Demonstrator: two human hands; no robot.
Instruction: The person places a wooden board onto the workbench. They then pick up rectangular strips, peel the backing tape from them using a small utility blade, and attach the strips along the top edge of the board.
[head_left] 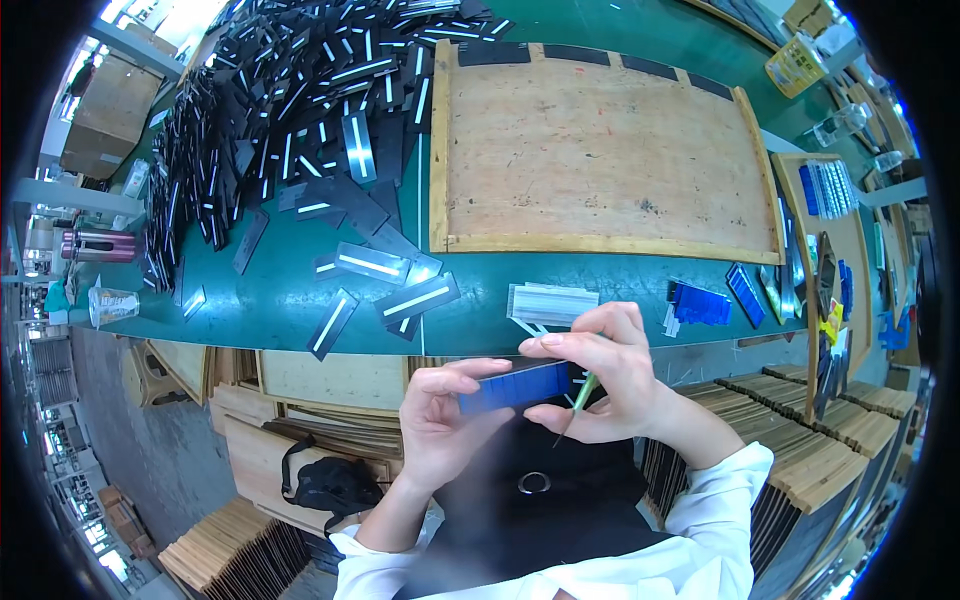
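— While both hands sit over the lap, what is between them?

— A thin blue rectangular strip (518, 385), held level just below the edge of the green surface (270, 300). The left hand (440, 425) closes its fingers on one end; the right hand (610, 375) pinches the other end and also grips a slim green tool (578, 402).

— Any containers?

— A shallow wooden tray (600, 150) with a raised rim, dark strips lined along its far side. A second wooden tray (850, 235) on the right carries blue pieces.

— And the loose stock?

— Glossy black flat strips with pale stripes (290, 110) heaped on the left; a white ribbed piece (553, 302) nearby.
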